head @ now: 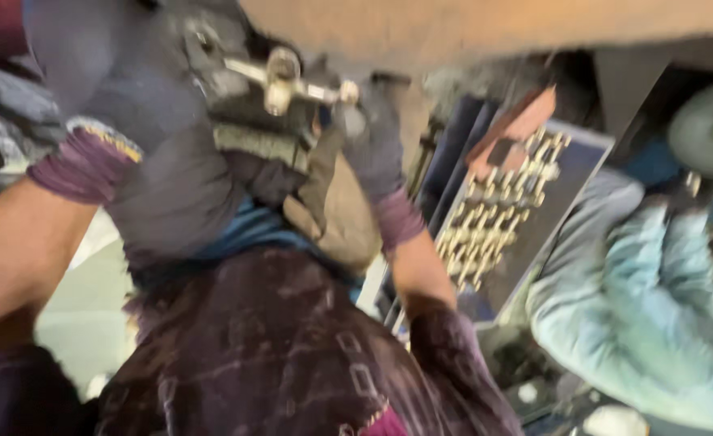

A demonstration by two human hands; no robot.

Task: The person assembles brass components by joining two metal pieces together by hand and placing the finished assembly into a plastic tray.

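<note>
I am looking down over a dark purple patterned shirt [275, 347] that is filling the lower middle of the blurred view, and I am taking the metal clamp [279, 77] above it as my landmark. To the right of the clamp and lower down, another person in a pale blue garment [639, 307] is sitting or crouching. Between that person and the clamp, a dark tray [570, 173] is holding rows of small brass-coloured parts [494, 214]. My left hand [142, 153], in a dark glove with a purple cuff, is pressing against the dark block just left of and below the clamp; its fingers are wrapping out of sight, so I cannot tell how far they are closing. My right hand [372, 137], gloved the same way, is reaching up to the right end of the clamp's shiny bar, with its fingers curling around that end.
</note>
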